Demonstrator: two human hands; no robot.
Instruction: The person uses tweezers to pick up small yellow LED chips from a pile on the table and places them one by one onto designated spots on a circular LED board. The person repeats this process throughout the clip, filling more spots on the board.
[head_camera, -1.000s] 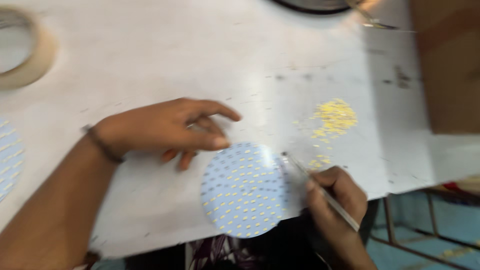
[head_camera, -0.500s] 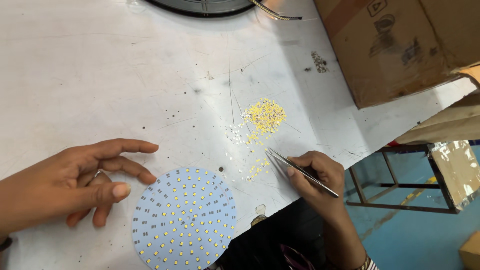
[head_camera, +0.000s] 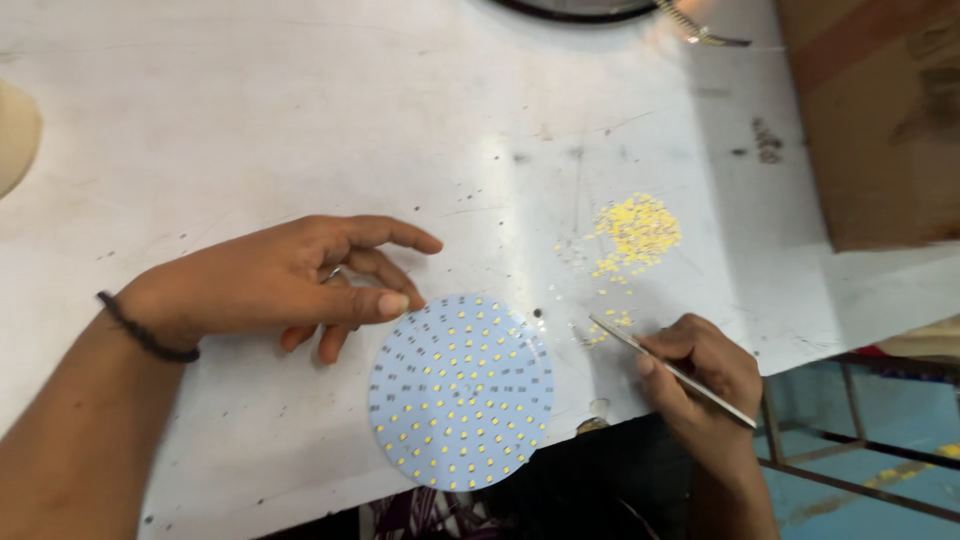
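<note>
1. At the far left edge a pale tan roll (head_camera: 15, 135), probably tape, is only partly in view on the white table (head_camera: 250, 120).
2. The left hand (head_camera: 275, 285) lies on the table with its fingers loosely spread, holding nothing; its thumb tip touches the far left rim of the round board (head_camera: 462, 392), seemingly steadying it. A dark band sits on that wrist.
3. The round board, pale blue and dotted with small yellow chips in rings, lies flat at the near edge of the table, between the two hands, its near rim slightly overhanging.
4. Just right of the board, the right hand (head_camera: 700, 375) pinches a pair of metal tweezers (head_camera: 670, 370), tips pointing left and far towards a few stray chips. I cannot tell whether the tips hold a chip.
5. Further away and right lies the heap of loose yellow chips (head_camera: 635, 232), apart from the board.
6. Judgement: the step in hand looks like picking a chip between placements. The next move calls for a fine pinch on one chip, then a steady carry left to an unfilled pad while the left hand keeps the board from sliding.
7. At the far right stands a brown cardboard box (head_camera: 880, 120) with a reddish tape band; its markings are blurred.
</note>
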